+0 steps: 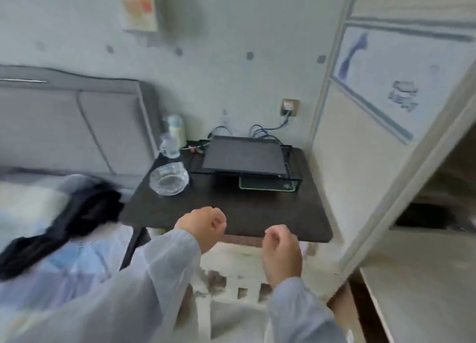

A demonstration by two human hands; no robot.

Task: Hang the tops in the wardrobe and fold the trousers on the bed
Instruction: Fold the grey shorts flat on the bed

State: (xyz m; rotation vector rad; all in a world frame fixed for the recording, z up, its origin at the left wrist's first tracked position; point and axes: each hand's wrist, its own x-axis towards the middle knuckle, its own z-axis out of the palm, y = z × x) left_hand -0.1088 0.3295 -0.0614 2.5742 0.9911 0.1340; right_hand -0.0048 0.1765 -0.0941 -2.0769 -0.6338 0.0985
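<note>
A dark garment (pixel 85 214) lies crumpled on the bed (pixel 28 196) at the left, on top of a pale blue garment (pixel 77 265). The wardrobe (pixel 381 126) stands at the right with its door edge slanting toward me. My left hand (pixel 203 226) hovers in front of the dark side table, fingers curled, holding nothing. My right hand (pixel 282 255) is just right of it, lower, also curled and empty. Both are clear of the clothes and the wardrobe. The whole view is motion-blurred.
A dark side table (pixel 231 214) stands between bed and wardrobe. It carries a glass bowl (pixel 168 179), a closed laptop on a stand (pixel 244 157) and bottles (pixel 175 134). Cables run to a wall socket (pixel 289 107). The grey headboard (pixel 64 126) is at the left.
</note>
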